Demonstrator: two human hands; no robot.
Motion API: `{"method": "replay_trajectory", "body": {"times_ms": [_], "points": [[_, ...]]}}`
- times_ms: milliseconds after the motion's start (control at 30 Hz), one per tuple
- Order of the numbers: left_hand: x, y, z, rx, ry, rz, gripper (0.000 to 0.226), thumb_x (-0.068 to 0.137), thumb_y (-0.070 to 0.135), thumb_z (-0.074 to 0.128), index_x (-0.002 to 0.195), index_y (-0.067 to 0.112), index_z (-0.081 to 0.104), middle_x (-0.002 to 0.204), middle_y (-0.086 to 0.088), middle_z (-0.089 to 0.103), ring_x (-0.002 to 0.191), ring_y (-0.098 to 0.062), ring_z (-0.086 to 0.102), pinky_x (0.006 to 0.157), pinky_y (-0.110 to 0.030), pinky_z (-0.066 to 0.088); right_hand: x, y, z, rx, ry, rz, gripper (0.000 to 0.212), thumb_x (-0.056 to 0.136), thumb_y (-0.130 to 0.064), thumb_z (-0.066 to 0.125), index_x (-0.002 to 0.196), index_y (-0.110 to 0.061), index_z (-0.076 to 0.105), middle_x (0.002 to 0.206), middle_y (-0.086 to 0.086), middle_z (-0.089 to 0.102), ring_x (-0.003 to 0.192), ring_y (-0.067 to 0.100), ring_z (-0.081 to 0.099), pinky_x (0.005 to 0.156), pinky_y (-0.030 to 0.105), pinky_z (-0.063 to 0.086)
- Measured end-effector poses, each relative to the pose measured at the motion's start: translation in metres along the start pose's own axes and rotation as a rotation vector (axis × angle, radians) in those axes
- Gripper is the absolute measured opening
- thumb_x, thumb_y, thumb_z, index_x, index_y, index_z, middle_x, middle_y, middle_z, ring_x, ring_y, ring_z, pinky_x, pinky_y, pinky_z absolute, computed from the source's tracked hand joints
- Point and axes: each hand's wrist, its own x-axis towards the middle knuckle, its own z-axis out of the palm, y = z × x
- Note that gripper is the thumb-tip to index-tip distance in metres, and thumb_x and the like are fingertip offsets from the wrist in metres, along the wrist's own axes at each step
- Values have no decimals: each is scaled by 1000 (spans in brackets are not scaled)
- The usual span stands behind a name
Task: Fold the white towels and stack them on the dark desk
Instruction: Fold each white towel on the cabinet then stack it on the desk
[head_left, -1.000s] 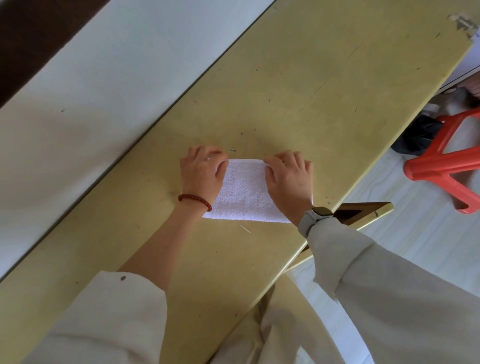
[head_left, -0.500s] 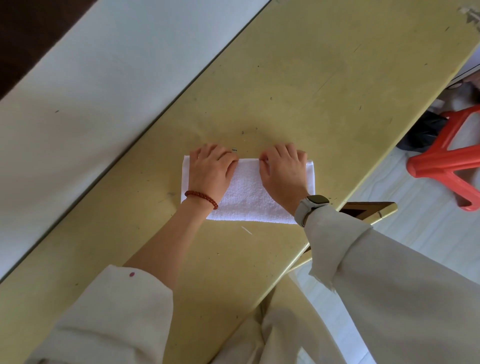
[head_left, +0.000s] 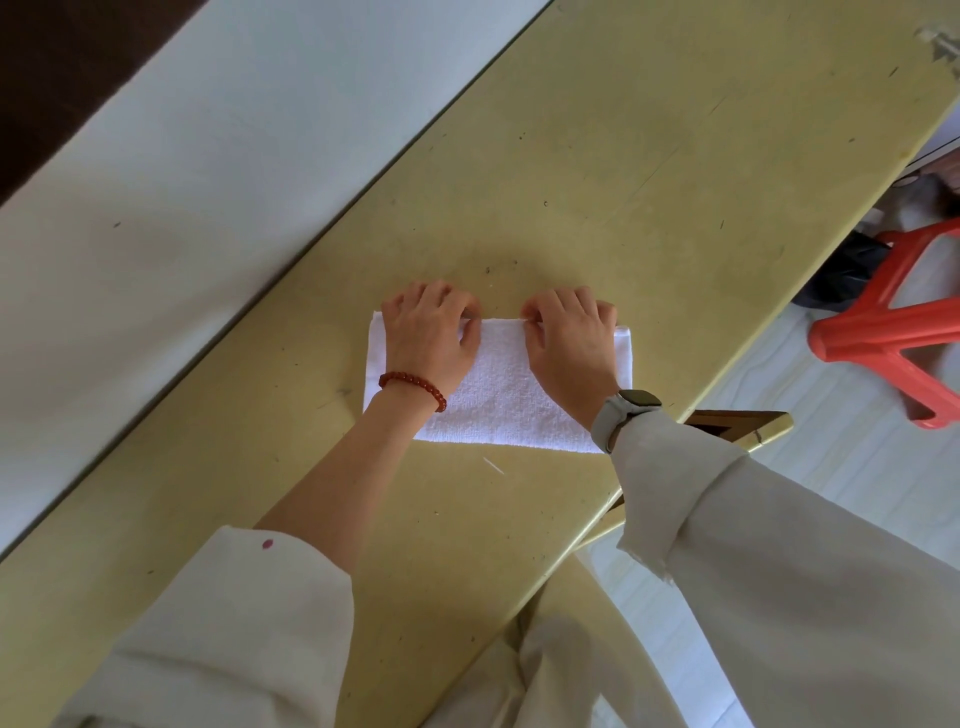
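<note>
Towel (head_left: 501, 387) flat on the table (head_left: 649, 171) — stool (head_left: 893, 332) off to the right.

both hands, left hand (head_left: 428, 338) and right hand (head_left: 569, 340), have moved apart along the towel (head_left: 498, 395), now pinching its far edge.

Soft, even daylight is filling the scene, seeming to come from about 3 o'clock, where the pale floor (head_left: 831, 467) is reading brightest and nearly washing out. The yellow table (head_left: 623, 156) is showing only faint shadows under the hands. The wall (head_left: 182, 182) is looking flat grey. Straight edges are bowing toward the corners. Focus is holding sharp at centre; no motion blur.
</note>
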Motion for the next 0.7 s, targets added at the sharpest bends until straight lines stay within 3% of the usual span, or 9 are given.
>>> {"method": "replay_trajectory", "body": {"times_ms": [67,133,233,333,467,600,700], "points": [[-7,3,-1,39,26,-1,22,80,22,47,89,15,65,92,-3,64,87,-27,60,82,-40,41,-6,0,-3,-36,89,-81,16,80,-7,49,84,-11,64,86,3,64,84,26,60,83,35,32],[-19,4,0,78,60,28,26,83,19,44,100,14,63,107,-3,64,100,-24,59,91,-45,39,-19,0,-5,-80,130,-163,25,81,-6,45,95,-9,65,101,6,66,100,27,60,95,41,33],[-42,5,5,140,41,100,33,89,17,39,115,12,59,126,-4,58,122,-25,49,105,-50,27,-45,-2,-3,-213,44,-222,35,83,-10,42,113,-6,60,124,9,59,123,29,49,105,54,33],[-57,6,10,235,-88,65,42,92,24,35,128,8,49,136,-10,49,130,-34,39,105,-59,19,-62,-3,2,-325,-116,-161,43,90,-25,35,127,-14,52,140,12,45,132,34,38,105,61,25],[-62,2,10,264,-293,-91,55,92,41,20,142,21,29,151,-9,25,139,-38,19,103,-66,8,-65,3,7,-386,-221,-94,49,92,-40,27,140,-28,34,147,14,33,135,39,29,103,65,20],[-60,4,8,279,-394,-152,62,87,49,2,146,31,8,156,-1,1,143,-30,-3,105,-65,-1,-65,4,10,-422,-220,-92,51,93,-43,23,141,-29,32,147,14,33,134,41,30,103,64,14],[-58,5,3,245,-404,-152,65,84,48,-1,146,30,9,156,0,0,143,-29,-5,105,-64,0,-65,3,8,-406,-237,-77,51,93,-42,21,141,-29,30,148,14,32,135,40,28,103,64,10]]}}
